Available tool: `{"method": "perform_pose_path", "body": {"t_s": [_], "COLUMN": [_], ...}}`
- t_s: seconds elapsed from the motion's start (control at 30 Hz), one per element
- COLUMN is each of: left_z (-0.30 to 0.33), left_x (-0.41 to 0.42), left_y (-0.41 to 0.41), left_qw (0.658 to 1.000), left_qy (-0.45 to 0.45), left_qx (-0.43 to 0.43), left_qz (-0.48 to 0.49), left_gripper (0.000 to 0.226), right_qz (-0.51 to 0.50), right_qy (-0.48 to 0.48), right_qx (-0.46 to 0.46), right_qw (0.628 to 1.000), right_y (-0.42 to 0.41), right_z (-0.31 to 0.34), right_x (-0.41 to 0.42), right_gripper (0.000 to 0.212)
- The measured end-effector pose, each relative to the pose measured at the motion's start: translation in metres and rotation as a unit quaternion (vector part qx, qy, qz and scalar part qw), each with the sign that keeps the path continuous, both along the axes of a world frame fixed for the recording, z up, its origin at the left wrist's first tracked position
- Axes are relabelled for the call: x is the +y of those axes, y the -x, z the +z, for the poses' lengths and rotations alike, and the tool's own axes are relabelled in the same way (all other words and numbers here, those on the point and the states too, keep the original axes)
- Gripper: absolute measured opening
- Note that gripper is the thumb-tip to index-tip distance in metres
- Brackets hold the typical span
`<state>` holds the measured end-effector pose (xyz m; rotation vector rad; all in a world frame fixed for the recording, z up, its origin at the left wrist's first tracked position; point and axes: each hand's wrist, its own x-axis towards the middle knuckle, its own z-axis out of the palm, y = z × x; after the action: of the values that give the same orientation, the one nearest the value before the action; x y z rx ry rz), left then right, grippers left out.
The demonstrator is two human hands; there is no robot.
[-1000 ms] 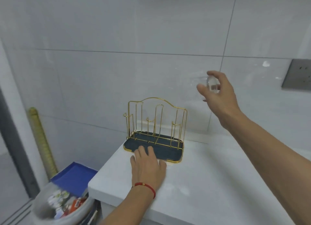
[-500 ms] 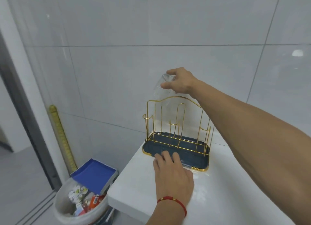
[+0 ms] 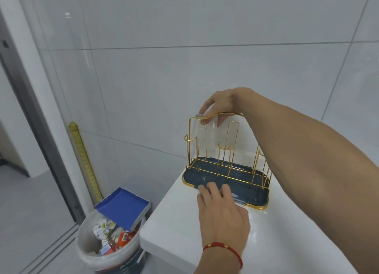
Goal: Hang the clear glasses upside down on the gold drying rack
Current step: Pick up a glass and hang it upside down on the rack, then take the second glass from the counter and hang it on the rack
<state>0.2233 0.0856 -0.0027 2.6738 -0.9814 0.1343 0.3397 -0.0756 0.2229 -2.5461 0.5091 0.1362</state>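
1 clear glass (image 3: 206, 134), inverted, right hand (image 3: 222, 103) grip holding its base: lowered since 0.5 s ago onto gold rack (image 3: 225, 150), frame centre. Hanging nearly complete. Left hand (image 3: 222, 214), flat, braces tray.

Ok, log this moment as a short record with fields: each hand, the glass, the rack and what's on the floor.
right hand: grips clear glass by its base
clear glass: upside down, behind the rack's left rear post
left hand: flat, fingers pressing on the tray's front edge
gold drying rack: upright on dark tray, on white counter
floor: bin with rubbish
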Motion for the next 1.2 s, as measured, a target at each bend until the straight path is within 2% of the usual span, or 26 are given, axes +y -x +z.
{"method": "perform_pose_path", "body": {"t_s": [0.17,0.23,0.3,0.37,0.5,0.67,0.77,0.9,0.97,1.07,1.2], "left_z": [-0.001,-0.001,-0.002,-0.002,0.0,0.003,0.006,0.015,0.024,0.032,0.027], "left_x": [0.002,0.003,0.003,0.003,0.005,0.008,0.014,0.011,-0.01,-0.053,-0.103], "left_y": [0.0,0.0,0.0,0.001,0.001,0.003,0.007,0.032,0.066,0.148,0.243], "left_qw": [1.0,1.0,1.0,1.0,0.998,0.995,0.993,0.975,0.96,0.927,0.899], "left_qy": [0.01,0.013,0.014,0.016,0.051,0.084,0.088,0.158,0.2,0.245,0.237], "left_qx": [-0.008,-0.016,-0.021,-0.024,-0.039,-0.055,-0.08,-0.066,-0.042,0.031,0.067], "left_qz": [0.002,0.002,0.004,0.006,0.011,0.005,-0.026,-0.141,-0.193,-0.282,-0.362], "left_gripper": [0.045,0.043,0.043,0.042,0.039,0.042,0.044,0.036,0.035,0.036,0.044], "right_qz": [0.017,0.012,0.008,0.005,-0.024,-0.062,-0.088,-0.126,-0.183,-0.316,-0.464], "right_qy": [-0.026,-0.041,-0.052,-0.053,-0.054,0.058,0.103,0.144,0.129,0.09,0.052], "right_qx": [0.028,0.01,-0.03,-0.094,-0.263,-0.437,-0.428,-0.307,-0.269,-0.296,-0.371], "right_qw": [0.999,0.999,0.998,0.994,0.963,0.896,0.893,0.932,0.937,0.897,0.802], "right_y": [-0.006,-0.005,-0.001,0.008,0.054,0.161,0.235,0.338,0.384,0.445,0.506], "right_z": [0.001,-0.001,-0.004,-0.006,-0.005,-0.017,-0.051,-0.121,-0.152,-0.184,-0.2], "right_x": [0.002,-0.004,-0.01,-0.015,-0.013,-0.002,0.001,-0.004,-0.007,-0.011,-0.018], "right_gripper": [0.1,0.088,0.055,0.036,0.026,0.029,0.03,0.03,0.029,0.031,0.031]}}
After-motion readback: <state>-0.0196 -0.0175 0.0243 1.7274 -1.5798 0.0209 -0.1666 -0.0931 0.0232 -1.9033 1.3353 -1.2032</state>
